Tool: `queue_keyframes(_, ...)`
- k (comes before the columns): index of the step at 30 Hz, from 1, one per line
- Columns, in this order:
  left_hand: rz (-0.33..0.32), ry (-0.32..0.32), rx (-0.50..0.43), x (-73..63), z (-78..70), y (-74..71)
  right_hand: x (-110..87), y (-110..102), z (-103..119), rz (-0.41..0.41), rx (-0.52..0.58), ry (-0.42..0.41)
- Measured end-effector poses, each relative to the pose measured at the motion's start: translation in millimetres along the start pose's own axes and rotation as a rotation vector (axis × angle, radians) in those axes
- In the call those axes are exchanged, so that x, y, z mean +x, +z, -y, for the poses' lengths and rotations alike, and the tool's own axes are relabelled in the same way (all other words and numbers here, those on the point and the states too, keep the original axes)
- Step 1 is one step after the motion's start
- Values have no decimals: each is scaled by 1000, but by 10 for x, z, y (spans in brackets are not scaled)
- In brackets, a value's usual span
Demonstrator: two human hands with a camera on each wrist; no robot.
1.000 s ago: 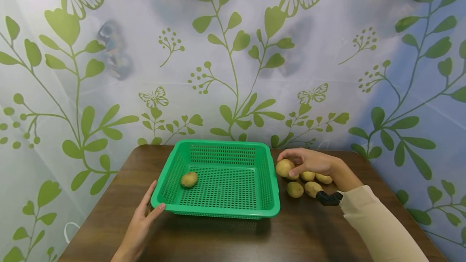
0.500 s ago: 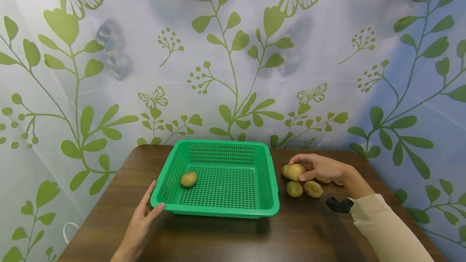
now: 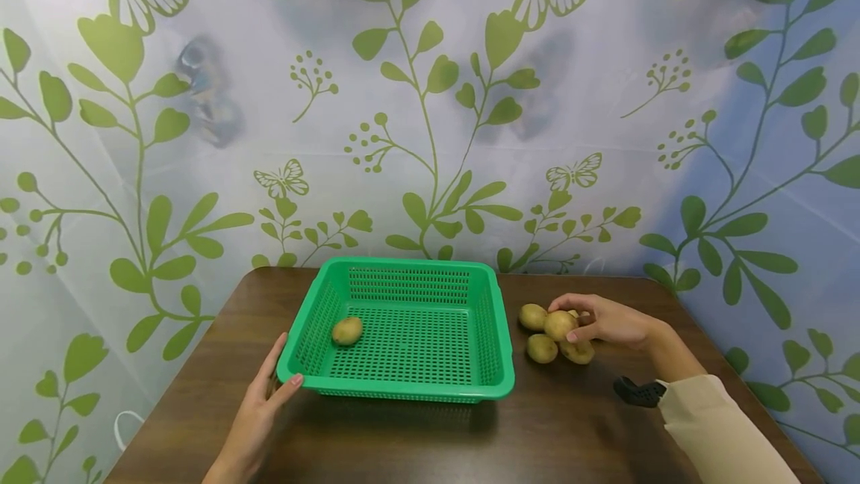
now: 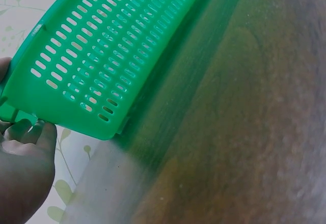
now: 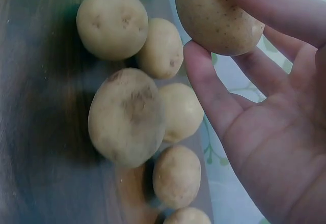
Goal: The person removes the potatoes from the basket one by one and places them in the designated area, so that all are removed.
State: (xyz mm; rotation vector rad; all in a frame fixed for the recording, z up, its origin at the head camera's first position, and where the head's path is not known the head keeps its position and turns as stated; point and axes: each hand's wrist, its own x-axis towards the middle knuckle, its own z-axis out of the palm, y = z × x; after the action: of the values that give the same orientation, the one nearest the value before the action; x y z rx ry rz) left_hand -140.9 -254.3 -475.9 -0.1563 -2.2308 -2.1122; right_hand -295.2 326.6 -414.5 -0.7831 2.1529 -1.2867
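My left hand (image 3: 258, 403) grips the front left corner of a green plastic basket (image 3: 403, 388), thumb over the rim and fingers at its outer side. In the left wrist view the slotted wall of the basket (image 4: 76, 107) fills the upper left. One potato (image 3: 347, 331) lies inside, toward the left. To the right of the basket, my right hand (image 3: 608, 322) holds a potato (image 5: 219, 20) between thumb and fingertips, raised above several others. Among those, a potato with a dark dent (image 5: 127, 117) shows below the hand in the right wrist view.
The potato group, including one at its front (image 3: 541, 349), sits on the brown wooden table (image 3: 403, 447) near the basket's right wall. Behind stands a curtain (image 3: 430, 95) printed with green leaves and butterflies. A black wrist piece (image 3: 638, 392) hangs by the right sleeve.
My right hand has moved right and slightly down with the potato, from beside the basket's right rim to over the group. The left hand and the basket have stayed in place.
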Motion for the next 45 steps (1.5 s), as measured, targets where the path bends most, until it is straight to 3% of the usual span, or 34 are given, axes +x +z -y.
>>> queue_keyframes(6, 1, 13, -9, -5, -10, 7, -133, -9, -95, -9, 42, -8)
queue_keyframes(22, 7, 19, -27, -10, -30, 13, -468, -88, -294, -132, -106, 17)
queue_keyframes(30, 6, 27, -31, -17, -37, 20, -608, -69, -391, -179, -44, 75)
queue_keyframes(37, 4, 0, -22, -10, -37, 12, -714, -84, -560, -161, 100, 49)
queue_keyframes(45, 3, -8, -22, -14, -43, 17, -808, -99, -759, -157, 170, 60)
